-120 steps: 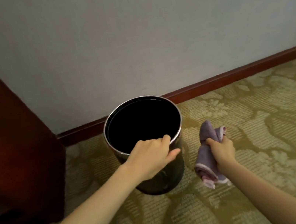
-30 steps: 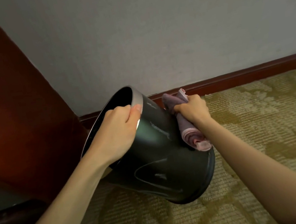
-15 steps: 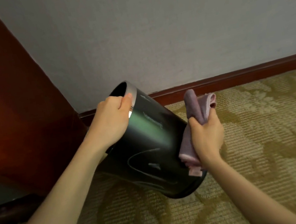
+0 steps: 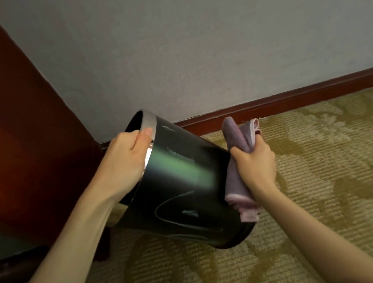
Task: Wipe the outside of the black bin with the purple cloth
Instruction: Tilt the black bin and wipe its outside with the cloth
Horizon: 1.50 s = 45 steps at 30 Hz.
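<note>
The black bin (image 4: 183, 190) with a silver rim is tipped over to the left, its mouth facing the wooden furniture and its base low on the carpet. My left hand (image 4: 126, 160) grips the rim, thumb on the silver band. My right hand (image 4: 255, 167) is closed around the folded purple cloth (image 4: 237, 182), which is pressed against the bin's right side near its base. One end of the cloth sticks up above my fist, the other hangs below it.
Dark red wooden furniture (image 4: 8, 133) stands close on the left. A pale wall (image 4: 213, 39) with a red-brown skirting board (image 4: 295, 97) runs behind. Patterned yellow-green carpet (image 4: 333, 179) covers the floor to the right and front.
Four seconds ago the bin stood upright; it is now tipped left by my left hand. In the last second the cloth slid down the bin's side from near the top toward the base.
</note>
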### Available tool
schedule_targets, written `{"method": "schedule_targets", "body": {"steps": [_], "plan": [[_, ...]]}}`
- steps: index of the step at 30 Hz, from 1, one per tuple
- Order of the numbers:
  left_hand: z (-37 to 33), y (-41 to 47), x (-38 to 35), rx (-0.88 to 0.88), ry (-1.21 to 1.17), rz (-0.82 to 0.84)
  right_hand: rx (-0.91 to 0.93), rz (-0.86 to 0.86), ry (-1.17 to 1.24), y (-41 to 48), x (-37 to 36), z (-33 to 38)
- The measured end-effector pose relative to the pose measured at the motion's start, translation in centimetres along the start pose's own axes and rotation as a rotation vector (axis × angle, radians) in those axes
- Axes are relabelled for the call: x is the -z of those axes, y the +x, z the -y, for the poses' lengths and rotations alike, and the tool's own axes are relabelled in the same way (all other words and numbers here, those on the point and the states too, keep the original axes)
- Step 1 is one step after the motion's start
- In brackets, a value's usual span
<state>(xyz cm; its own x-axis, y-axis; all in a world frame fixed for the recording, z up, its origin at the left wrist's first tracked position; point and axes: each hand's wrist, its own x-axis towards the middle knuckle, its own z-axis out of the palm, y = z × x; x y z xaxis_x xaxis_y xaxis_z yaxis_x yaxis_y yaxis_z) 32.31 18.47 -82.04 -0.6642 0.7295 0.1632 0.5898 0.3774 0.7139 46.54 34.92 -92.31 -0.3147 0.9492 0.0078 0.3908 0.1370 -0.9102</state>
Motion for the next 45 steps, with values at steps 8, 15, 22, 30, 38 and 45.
{"method": "schedule_targets", "body": {"steps": [8, 15, 22, 30, 38, 45], "plan": [[0.9, -0.7, 0.7, -0.009, -0.061, 0.025, -0.132, 0.24, -0.208, 5.7, -1.3, 1.2], [1.5, -0.6, 0.7, 0.056, -0.087, -0.026, -0.083, 0.111, -0.189, 4.4, -1.7, 0.8], [2.2, 1.0, 1.0, 0.097, -0.036, -0.082, 0.076, -0.091, -0.021, -1.9, -2.0, 2.5], [1.1, 1.7, 0.6, 0.089, -0.026, -0.059, 0.248, -0.072, 0.175, -10.0, -2.8, 2.8], [1.3, 0.6, 0.5, 0.058, -0.119, 0.007, 0.328, 0.006, 0.224, -9.5, -2.8, 4.8], [1.3, 0.4, 0.5, 0.009, -0.127, 0.001, 0.229, 0.102, 0.058, -3.4, -3.7, 9.0]]}}
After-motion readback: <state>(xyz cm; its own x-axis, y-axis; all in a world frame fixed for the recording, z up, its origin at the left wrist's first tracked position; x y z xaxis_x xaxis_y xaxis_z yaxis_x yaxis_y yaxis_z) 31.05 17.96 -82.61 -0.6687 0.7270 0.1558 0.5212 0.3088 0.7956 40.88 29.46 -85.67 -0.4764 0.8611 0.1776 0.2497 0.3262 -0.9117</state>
